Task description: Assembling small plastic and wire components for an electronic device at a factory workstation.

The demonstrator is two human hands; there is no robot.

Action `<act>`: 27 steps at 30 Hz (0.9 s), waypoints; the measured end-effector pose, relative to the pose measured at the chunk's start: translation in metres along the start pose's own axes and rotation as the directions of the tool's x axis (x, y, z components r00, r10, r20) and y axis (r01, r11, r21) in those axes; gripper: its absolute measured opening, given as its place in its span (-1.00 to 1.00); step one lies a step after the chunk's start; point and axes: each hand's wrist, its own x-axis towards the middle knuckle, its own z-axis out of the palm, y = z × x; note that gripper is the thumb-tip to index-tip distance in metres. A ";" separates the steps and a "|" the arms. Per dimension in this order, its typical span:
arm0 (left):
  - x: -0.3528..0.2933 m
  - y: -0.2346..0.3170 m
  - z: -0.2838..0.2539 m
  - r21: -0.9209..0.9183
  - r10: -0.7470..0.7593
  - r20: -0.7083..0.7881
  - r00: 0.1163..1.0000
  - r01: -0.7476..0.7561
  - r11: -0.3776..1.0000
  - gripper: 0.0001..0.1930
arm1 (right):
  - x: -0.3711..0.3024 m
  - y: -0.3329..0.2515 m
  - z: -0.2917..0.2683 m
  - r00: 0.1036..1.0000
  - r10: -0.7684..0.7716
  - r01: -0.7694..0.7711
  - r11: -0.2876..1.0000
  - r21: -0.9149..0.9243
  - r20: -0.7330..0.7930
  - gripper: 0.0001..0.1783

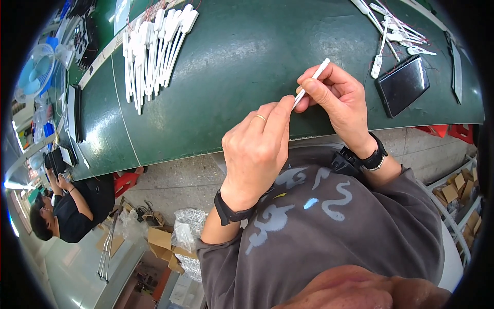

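A slim white plastic stick [321, 69] is held slantwise over the near edge of the green table [221, 62]. My right hand [342, 98] pinches it between thumb and fingers, its upper tip poking out above them. At the stick's lower end, the closed fingers of my left hand [257, 141] meet it, and they hide that end. To the left lies a bundle of white sticks [154, 51] with wider flat ends and thin reddish wires. Several similar white pieces with wires [395, 35] lie loosely at the far right.
A black smartphone [404, 85] lies right of my right hand. A dark flat bar [74, 113] sits at the table's left end. Beyond it are a blue fan [36, 72] and a seated person [74, 211]. Cardboard boxes [160, 242] and red stools [125, 183] stand below.
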 end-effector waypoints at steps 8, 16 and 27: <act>-0.010 0.003 0.012 -0.010 -0.003 -0.152 0.988 0.002 1.000 -0.70 | -0.003 0.002 0.003 1.000 0.001 -0.001 1.000 0.025 -0.017 -0.84; -0.010 0.001 -0.010 -0.411 -0.319 0.118 0.940 0.338 0.846 -0.83 | -0.008 0.006 0.010 0.999 -0.019 0.019 1.000 -0.020 0.026 -0.84; 0.009 -0.029 -0.034 -0.566 -0.245 0.641 0.727 0.663 0.489 -0.82 | -0.014 0.008 0.015 0.996 0.028 -0.020 0.996 -0.090 0.087 -0.85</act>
